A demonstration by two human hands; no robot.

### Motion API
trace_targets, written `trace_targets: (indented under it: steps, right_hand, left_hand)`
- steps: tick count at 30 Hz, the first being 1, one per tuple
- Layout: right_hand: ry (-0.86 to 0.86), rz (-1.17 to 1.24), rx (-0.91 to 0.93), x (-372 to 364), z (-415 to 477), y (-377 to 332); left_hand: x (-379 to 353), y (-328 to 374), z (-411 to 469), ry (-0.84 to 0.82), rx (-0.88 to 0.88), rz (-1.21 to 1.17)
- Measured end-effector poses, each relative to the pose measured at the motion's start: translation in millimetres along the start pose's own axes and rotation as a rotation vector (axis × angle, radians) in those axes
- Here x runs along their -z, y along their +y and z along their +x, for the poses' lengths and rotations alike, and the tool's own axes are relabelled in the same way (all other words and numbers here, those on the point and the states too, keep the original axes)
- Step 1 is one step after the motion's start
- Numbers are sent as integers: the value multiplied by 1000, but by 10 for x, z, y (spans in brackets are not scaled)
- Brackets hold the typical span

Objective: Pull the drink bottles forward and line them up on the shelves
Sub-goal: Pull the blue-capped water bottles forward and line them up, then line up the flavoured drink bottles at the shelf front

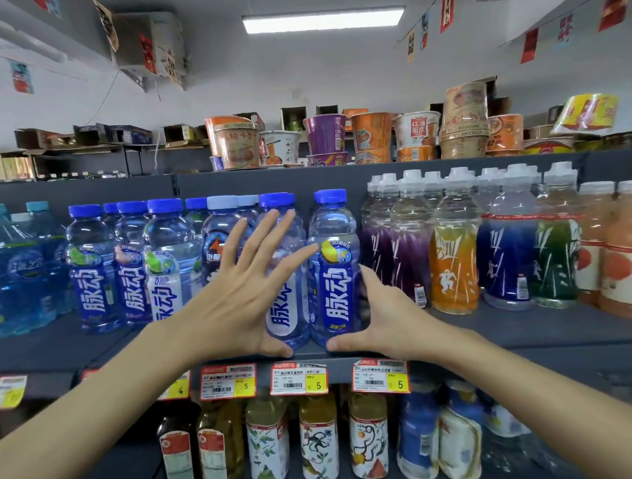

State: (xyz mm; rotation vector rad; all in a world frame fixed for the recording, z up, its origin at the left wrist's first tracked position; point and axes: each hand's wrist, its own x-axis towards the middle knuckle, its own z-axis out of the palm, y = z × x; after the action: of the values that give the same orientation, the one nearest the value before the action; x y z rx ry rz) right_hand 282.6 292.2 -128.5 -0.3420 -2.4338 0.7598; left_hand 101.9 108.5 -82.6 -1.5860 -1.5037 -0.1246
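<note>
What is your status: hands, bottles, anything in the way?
Open left hand spread on one blue-cap bottle. Open right hand beside the next bottle. Both at shelf front. Nothing blocks them.

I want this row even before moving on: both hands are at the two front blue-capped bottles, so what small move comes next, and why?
Probably shift the left hand to the white-labelled bottle on its left and draw it forward. The two front bottles, bracketed by it and the right hand, already stand at the shelf edge; that one sits further back.
</note>
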Motion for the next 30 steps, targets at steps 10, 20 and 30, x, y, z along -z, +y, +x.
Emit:
trace_targets:
  steps: [10,20,30]
  right_hand:
    - [361,-317,76,893,-291,334]
    - [687,-413,-76,1062,-335,773]
    - [623,-324,-222,936,-245,940]
  left_hand:
    - [-122,1071,833,205,-40,-134]
    - [-596,1725,1491,149,664,-715]
    - [-918,1761,1584,-6,993,-849]
